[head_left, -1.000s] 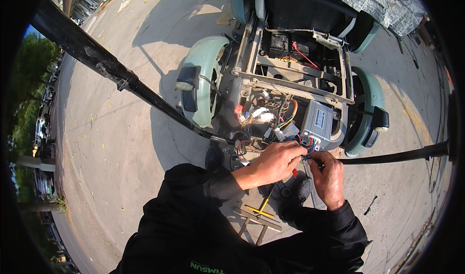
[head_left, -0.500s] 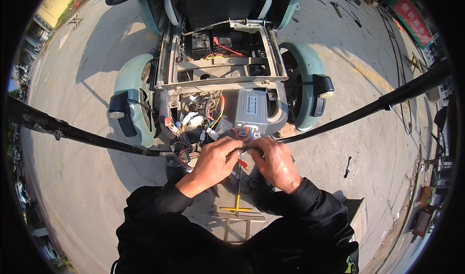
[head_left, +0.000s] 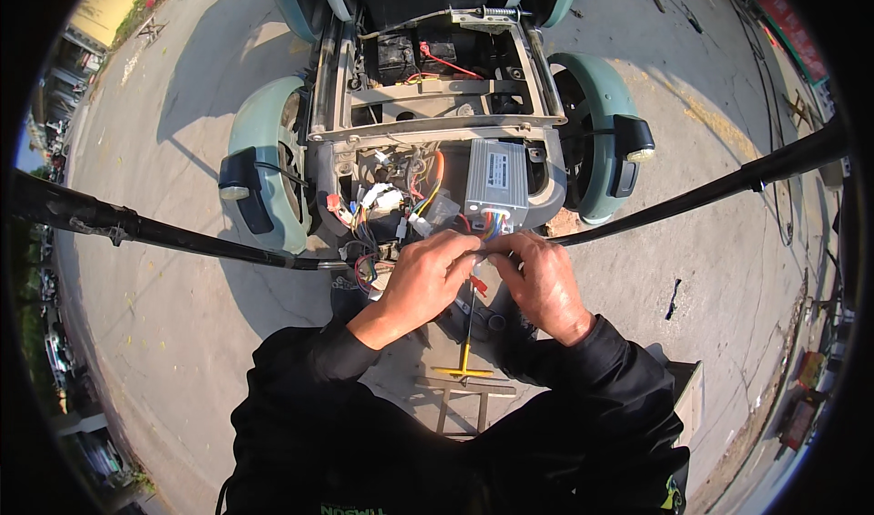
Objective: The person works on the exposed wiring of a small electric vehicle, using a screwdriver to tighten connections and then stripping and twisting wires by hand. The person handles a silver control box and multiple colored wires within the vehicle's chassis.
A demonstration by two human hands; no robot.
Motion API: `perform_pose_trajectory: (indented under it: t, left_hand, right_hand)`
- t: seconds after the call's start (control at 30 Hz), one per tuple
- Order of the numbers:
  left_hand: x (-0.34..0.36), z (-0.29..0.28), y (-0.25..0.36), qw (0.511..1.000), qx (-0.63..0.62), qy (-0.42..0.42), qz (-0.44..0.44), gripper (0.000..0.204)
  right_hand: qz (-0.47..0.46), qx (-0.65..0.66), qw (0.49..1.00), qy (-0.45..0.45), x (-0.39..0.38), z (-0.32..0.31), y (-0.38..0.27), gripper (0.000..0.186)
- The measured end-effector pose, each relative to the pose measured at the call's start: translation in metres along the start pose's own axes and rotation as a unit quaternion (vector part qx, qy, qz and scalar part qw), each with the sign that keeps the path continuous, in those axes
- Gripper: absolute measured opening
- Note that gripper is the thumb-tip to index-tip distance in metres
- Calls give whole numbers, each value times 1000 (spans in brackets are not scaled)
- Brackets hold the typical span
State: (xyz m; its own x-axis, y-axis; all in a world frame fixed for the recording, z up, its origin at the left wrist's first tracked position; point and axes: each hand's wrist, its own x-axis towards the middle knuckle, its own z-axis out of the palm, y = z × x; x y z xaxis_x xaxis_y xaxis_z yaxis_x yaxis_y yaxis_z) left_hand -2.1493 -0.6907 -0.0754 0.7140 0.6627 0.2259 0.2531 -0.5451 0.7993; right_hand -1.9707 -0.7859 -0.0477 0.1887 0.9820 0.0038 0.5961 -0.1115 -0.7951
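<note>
My left hand [head_left: 426, 274] and my right hand [head_left: 544, 283] meet with fingertips pinched together on thin wires just below a finned silver controller box [head_left: 496, 178]. Multicoloured wires [head_left: 494, 224] leave the box's near end toward my fingers. Under them hangs a small red connector [head_left: 478, 285]. The exact spot gripped is partly hidden by my fingers. Left of the box lies a tangle of wires with white connectors [head_left: 387, 199]. Below my hands is a T-shaped tool with a yellow handle [head_left: 464, 371] and a thin shaft.
The open vehicle frame [head_left: 437, 135] holds black batteries [head_left: 396, 57] with a red cable. Pale green fenders [head_left: 264, 164] flank it. Long black bars [head_left: 182, 240] cross on both sides. A small metal stand [head_left: 464, 389] is below, and a box [head_left: 689, 392] sits at the lower right.
The whole view has shifted, so the vehicle and my hands appear farther right and slightly higher. Both hands keep their pinch on the wires, with little change in finger position.
</note>
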Motion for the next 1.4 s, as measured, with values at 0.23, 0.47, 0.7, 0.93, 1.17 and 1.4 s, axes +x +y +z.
perform_pose_trajectory:
  t: [0.23, 0.47, 0.7, 0.93, 1.17, 1.4]
  left_hand:
    - [1, -1, 2, 1000, -8, -1, -6, 14]
    - [2, -1, 3, 999, -30, -2, -22, 17]
    - [1, -1, 2, 999, -30, -2, -28, 18]
    - [1, -1, 4, 999, -31, -6, -31, 18]
    - [3, -2, 6, 1000, -19, -3, -15, 16]
    - [-2, -4, 4, 999, -19, -33, -27, 14]
  right_hand:
    - [-10, -4, 1000, 12, 0, -1, 1, 18]
    - [4, 3, 1000, 27, 0, -3, 4, 14]
    - [4, 24, 1000, 12, -2, -4, 3, 14]
    - [2, 31, 999, 10, -2, -4, 3, 15]
    - [-23, 1, 1000, 13, -1, -5, 0, 14]
    - [18, -6, 999, -34, -2, -8, 7, 17]
